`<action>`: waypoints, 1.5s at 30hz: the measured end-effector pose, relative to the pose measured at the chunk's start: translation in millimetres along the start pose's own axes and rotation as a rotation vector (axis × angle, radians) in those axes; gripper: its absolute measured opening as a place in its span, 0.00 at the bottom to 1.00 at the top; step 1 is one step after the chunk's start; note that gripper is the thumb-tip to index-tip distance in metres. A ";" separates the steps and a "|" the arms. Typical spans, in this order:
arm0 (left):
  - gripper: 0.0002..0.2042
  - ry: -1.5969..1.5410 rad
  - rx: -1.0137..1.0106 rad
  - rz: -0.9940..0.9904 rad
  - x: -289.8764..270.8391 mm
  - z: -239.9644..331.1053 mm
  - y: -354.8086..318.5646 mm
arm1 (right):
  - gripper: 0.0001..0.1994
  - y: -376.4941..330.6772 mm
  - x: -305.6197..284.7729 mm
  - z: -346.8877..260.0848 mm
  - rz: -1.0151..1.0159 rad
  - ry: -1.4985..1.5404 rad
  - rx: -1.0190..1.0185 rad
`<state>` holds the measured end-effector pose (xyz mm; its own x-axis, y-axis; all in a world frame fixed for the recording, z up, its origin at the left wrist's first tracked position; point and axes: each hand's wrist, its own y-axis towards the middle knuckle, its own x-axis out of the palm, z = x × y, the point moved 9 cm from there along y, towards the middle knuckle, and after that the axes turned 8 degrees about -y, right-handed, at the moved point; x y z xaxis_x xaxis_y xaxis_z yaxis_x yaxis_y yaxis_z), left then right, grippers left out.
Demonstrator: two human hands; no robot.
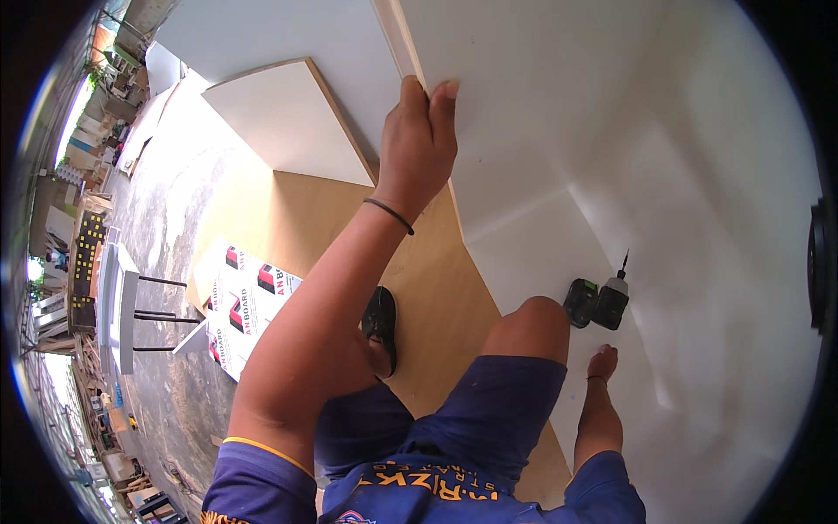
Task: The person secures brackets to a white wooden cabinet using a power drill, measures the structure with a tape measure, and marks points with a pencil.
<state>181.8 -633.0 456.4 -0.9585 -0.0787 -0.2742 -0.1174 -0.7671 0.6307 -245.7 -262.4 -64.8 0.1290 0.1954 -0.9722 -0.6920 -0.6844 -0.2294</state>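
Note:
My left hand (419,140) grips the top edge of an upright white board panel (541,105), fingers curled over its plywood rim; a dark band circles that wrist. My right hand (602,361) hangs low by my right knee with loosely curled fingers, holding nothing. Just beyond it a black cordless drill (599,302) with a bit in its chuck lies on the white inner surface (698,332) of the panel box. My bare knee rests on that surface. My left foot in a black sandal (381,327) stands on a brown plywood sheet (305,218).
Another white panel (288,122) lies flat beyond the plywood. White sheets with red and black printing (240,310) lie on the concrete floor (166,227). A white stool with black legs (122,306) stands at the left. Cluttered workshop goods line the far left rim.

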 end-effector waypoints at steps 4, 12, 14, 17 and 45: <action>0.17 -0.040 -0.038 -0.045 6.0 -3.7 0.8 | 0.13 -5.9 7.5 33.4 -0.012 0.165 0.205; 0.17 -0.018 0.023 0.013 -4.5 -2.4 -5.1 | 0.09 -81.3 -250.3 -28.6 0.760 1.453 0.302; 0.17 -0.016 0.007 0.033 0.5 -3.1 -6.1 | 0.09 -91.2 -315.3 -69.9 0.766 1.349 0.194; 0.18 -0.013 -0.113 0.001 6.8 -7.1 -3.0 | 0.10 -85.5 -387.0 -168.9 0.716 1.495 -0.312; 0.12 -0.337 0.040 0.103 6.8 5.7 18.6 | 0.09 -73.0 -553.8 -399.6 0.756 1.636 -1.052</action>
<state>171.6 -644.2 470.5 -0.9969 0.0652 0.0432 -0.0193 -0.7400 0.6724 17.2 -601.4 471.6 0.8537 -0.5044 0.1292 -0.4004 -0.4774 0.7821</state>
